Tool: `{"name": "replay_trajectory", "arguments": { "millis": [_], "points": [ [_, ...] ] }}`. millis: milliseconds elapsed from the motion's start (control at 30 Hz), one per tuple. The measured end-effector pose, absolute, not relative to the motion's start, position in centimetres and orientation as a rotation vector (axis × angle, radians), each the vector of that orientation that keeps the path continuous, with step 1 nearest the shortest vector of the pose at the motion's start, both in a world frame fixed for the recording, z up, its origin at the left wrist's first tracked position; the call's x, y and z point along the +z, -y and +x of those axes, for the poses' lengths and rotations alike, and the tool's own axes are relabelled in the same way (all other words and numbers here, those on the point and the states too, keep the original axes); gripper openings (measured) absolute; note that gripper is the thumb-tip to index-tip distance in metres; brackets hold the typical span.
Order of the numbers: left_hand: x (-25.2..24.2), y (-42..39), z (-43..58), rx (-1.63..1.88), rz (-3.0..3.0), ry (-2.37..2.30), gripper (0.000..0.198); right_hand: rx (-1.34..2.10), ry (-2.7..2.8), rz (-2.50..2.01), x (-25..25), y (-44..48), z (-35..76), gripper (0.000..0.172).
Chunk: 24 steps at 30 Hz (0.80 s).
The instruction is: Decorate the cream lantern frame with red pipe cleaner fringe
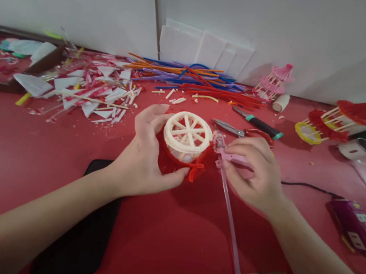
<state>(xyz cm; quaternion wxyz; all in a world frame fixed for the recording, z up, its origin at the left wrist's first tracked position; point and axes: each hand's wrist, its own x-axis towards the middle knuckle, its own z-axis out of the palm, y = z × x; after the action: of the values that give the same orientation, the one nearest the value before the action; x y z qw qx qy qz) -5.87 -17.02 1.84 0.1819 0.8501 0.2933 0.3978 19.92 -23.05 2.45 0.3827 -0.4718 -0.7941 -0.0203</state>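
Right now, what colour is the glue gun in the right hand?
The glue gun is mostly pink, best seen in the head view.

At the centre we see a matt wheel (189, 131) with a fuzzy red strip (195, 167) below. Just right, our glue gun (237, 158) looks like smooth plastic, its glue stick (231, 221) glossy and translucent. Upper centre, we find matt paper sheets (179, 43); lower centre, the tabletop (162, 238) looks smooth.

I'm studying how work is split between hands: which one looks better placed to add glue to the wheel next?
Probably the right hand: it holds the glue gun, its tip close beside the wheel. The left hand curls around the wheel's other side, so seems better suited to steadying it.
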Motion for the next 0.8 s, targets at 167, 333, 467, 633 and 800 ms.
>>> {"name": "replay_trajectory", "arguments": {
  "millis": [167,333,467,633,800],
  "points": [
    [2.4,17.2,-5.5,1.126,2.468,-0.830,0.081,0.057,1.986,-1.025,3.0,23.6,17.2,0.009],
    [3.1,17.9,-5.1,1.064,2.487,-0.863,0.076,0.120,1.922,-1.056,2.9,23.6,16.7,0.009],
    [3.1,18.2,-5.0,1.080,2.474,-0.872,0.074,0.114,1.903,-1.112,2.8,23.6,16.6,0.009],
    [3.0,18.3,-4.9,1.085,2.452,-0.881,0.075,0.002,1.975,-1.080,2.9,23.6,16.5,0.013],
    [2.8,18.4,-4.9,1.092,2.466,-0.898,0.075,-0.160,2.056,-0.982,2.6,23.5,16.8,0.019]
  ]
}}
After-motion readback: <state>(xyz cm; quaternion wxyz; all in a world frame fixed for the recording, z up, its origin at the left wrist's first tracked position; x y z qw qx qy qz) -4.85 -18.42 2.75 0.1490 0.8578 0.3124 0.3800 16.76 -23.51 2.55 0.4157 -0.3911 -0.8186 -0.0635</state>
